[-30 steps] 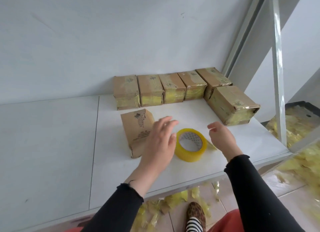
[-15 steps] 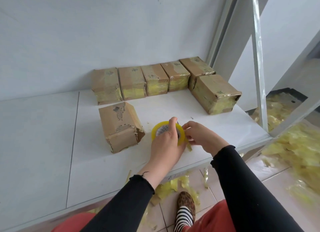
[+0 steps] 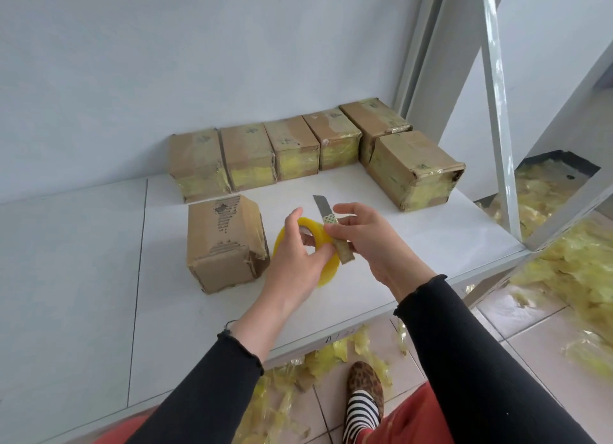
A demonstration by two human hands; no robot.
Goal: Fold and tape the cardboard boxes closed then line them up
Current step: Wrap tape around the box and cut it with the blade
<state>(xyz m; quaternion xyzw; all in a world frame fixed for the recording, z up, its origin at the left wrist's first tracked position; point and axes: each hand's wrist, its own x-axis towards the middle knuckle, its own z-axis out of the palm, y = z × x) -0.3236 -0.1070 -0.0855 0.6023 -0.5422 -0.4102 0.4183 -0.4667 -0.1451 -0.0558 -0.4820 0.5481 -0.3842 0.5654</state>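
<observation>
Tape roll: yellow roll (image 3: 326, 271) lifted off the white counter (image 3: 99, 277), tilted on edge, just right of the loose box.
Left hand: left hand (image 3: 295, 261) grips the roll, fingers (image 3: 292, 224) curled over its top rim, thumb at the lower edge.
Right hand: right hand (image 3: 371, 241) pinches a small cutter (image 3: 331, 229) by its taped handle; bare blade points up and away, touching or just beside the roll's rim.
Loose box: worn cardboard box (image 3: 225, 244) on the counter, just left of the roll, torn patches on top, near end flaps rough, no yellow tape seen on it.
Taped boxes: five boxes (image 3: 265, 151) in a row against the wall, touching side to side; a sixth box (image 3: 414, 169) in front of the row's right end.
Floor: yellow tape scraps (image 3: 570, 271) heaped beyond and below the counter edge.
</observation>
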